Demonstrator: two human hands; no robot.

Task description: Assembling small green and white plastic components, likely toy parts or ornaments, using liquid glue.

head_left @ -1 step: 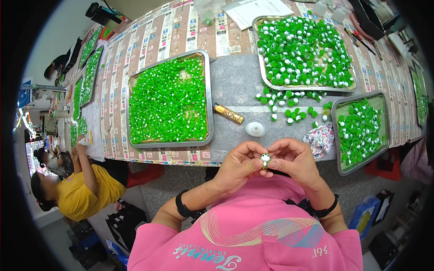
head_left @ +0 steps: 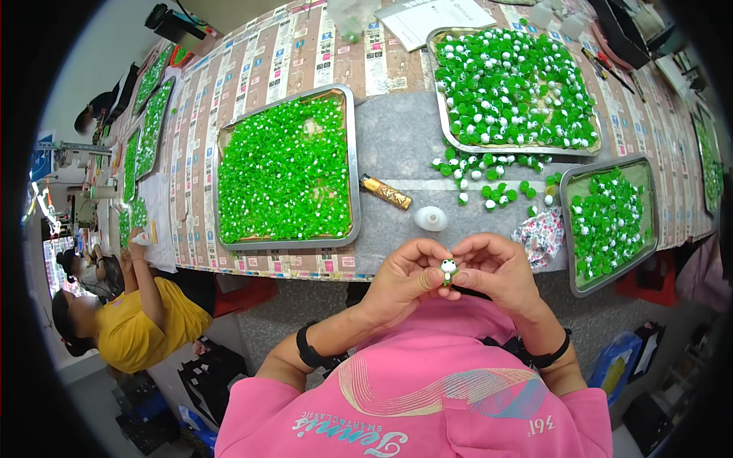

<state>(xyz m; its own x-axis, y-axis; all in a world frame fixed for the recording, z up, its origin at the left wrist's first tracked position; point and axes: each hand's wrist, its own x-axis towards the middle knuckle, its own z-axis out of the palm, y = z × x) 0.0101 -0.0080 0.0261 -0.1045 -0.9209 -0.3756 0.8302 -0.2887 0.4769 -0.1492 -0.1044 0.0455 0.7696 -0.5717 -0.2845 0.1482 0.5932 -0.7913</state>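
Low in the middle of the frame, left hand (head_left: pixel 403 281) and right hand (head_left: pixel 496 269) drawn close together, fingertips of both pinched on one small green-and-white piece (head_left: pixel 449 267) held between them, just below the table's near edge (head_left: pixel 305 269). Three metal trays close by: a large tray (head_left: pixel 352 153) at centre left, filled edge to edge with bright green beads (far too many to count); a second tray (head_left: pixel 443 114) at upper right, heaped with green and white pieces; a smaller third tray (head_left: pixel 569 229) at right, its lower corner hanging past the table edge. Further trays of green along the upper left and at the far right rim, number not clear. Between the second tray and the hands, about two dozen loose green pieces (head_left: pixel 492 179) scattered on the grey mat (head_left: pixel 397 137). One gold-coloured lighter (head_left: pixel 385 191), one small white cap (head_left: pixel 431 219), one patterned cloth (head_left: pixel 539 233) near the right hand. Open grey mat only in the strip between the large tray and the loose pieces; little bare room elsewhere. At lower left, one other person in a yellow shirt (head_left: pixel 156 324), arm raised to the table's left side.
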